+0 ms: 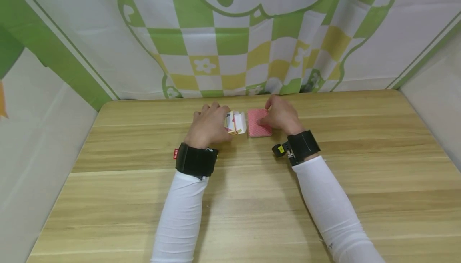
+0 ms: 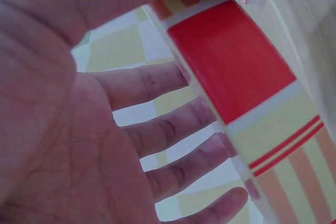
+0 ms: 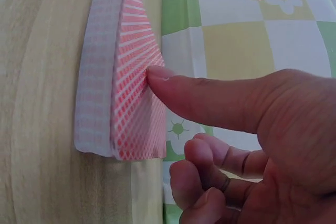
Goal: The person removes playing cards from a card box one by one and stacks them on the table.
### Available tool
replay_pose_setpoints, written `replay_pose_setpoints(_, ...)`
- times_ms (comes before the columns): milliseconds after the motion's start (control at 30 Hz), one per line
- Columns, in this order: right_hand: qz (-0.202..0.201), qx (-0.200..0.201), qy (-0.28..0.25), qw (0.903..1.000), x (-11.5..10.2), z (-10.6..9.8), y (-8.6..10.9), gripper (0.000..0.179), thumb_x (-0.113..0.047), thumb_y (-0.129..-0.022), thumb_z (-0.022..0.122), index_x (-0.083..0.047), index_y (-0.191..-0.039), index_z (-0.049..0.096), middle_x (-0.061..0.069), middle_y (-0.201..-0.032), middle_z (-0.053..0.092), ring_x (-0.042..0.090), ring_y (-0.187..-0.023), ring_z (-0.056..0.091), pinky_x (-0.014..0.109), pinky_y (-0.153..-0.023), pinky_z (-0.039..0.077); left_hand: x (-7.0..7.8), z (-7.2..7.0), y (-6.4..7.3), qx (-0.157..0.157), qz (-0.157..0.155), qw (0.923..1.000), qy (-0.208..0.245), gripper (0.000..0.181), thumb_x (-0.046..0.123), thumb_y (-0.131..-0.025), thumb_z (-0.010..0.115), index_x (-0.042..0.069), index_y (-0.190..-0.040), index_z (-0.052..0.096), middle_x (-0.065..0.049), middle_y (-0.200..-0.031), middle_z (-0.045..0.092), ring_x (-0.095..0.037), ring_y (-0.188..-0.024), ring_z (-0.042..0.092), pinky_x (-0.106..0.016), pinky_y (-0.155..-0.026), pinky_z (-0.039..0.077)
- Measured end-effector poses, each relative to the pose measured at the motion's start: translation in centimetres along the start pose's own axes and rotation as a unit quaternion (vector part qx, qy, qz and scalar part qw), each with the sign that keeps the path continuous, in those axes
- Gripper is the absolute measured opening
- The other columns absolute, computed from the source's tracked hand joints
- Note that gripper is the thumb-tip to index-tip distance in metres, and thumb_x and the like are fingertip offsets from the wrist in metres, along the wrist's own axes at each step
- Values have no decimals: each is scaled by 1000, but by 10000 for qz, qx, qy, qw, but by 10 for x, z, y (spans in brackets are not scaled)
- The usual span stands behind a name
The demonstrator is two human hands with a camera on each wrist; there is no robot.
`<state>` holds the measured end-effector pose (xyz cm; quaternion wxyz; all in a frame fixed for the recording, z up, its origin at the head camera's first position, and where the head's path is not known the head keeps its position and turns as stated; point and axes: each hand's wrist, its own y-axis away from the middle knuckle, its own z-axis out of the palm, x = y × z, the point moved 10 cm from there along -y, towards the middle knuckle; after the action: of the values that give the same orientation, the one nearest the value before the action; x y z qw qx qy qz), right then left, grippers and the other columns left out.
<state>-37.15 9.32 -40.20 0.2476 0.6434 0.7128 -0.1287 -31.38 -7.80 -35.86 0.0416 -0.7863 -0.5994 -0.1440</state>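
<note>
A small card box with an open white end is at the far side of the table. My left hand grips it, thumb along one side and fingertips on the other; in the left wrist view the box shows red, cream and striped printing. Just right of it lies a squared deck of playing cards, red-patterned backs up. My right hand is at the deck's right side. In the right wrist view, the straight thumb reaches the top of the deck, while the other fingers curl loosely beside it.
The wooden table ends at a checked green, yellow and white curtain close behind the cards. Pale walls stand left and right. Black straps with cameras are on both wrists.
</note>
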Motion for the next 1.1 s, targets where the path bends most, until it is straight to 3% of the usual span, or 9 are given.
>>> replay_pose_setpoints(267,-144,54,-132,9998,-1,-2,0,51,-33,-66,76,-8,-104,51,6,-92,58,24,-83,53,36,-67,39,1,1,0,-6,21,10000,-27,50,21,-62,70,13,-108,55,-4,-99,46,-26,-92,39,-53,-86,31)
replay_pose_setpoints(400,-648,221,-658,9955,-16,-10,3,39,-33,-72,74,-11,-99,56,3,-85,60,19,-77,56,34,-67,41,2,0,0,2,32,10000,-5,51,22,-61,72,14,-109,55,-4,-100,46,-26,-92,39,-52,-85,31)
replay_pose_setpoints(567,-1924,59,-1527,9693,-58,-14,16,15,-30,-78,70,-18,-85,66,-2,-79,62,16,-71,56,32,-64,44,2,-1,0,66,23,10000,19,56,22,-59,74,15,-111,55,-4,-102,47,-28,-96,40,-52,-85,31)
replay_pose_setpoints(667,-2320,-295,-1630,9585,-75,-7,22,8,-24,-79,69,-18,-85,69,-5,-80,64,16,-72,56,31,-65,44,3,-3,-1,130,48,9999,3,55,22,-59,74,16,-111,55,-4,-102,46,-28,-97,40,-52,-85,30)
replay_pose_setpoints(867,-2040,-618,-1484,9657,-76,6,23,11,-26,-77,71,-15,-79,69,-4,-74,64,16,-69,56,31,-62,43,8,-6,-1,272,223,9994,39,57,23,-59,74,17,-112,56,-4,-103,45,-26,-95,42,-48,-84,33)
replay_pose_setpoints(1100,-1751,-471,-1300,9748,-70,12,19,17,-27,-76,70,-14,-68,64,-2,-64,60,15,-59,51,28,-56,40,13,-9,0,419,358,9984,76,55,25,-59,74,17,-111,56,-3,-101,44,-25,-92,42,-46,-80,34)
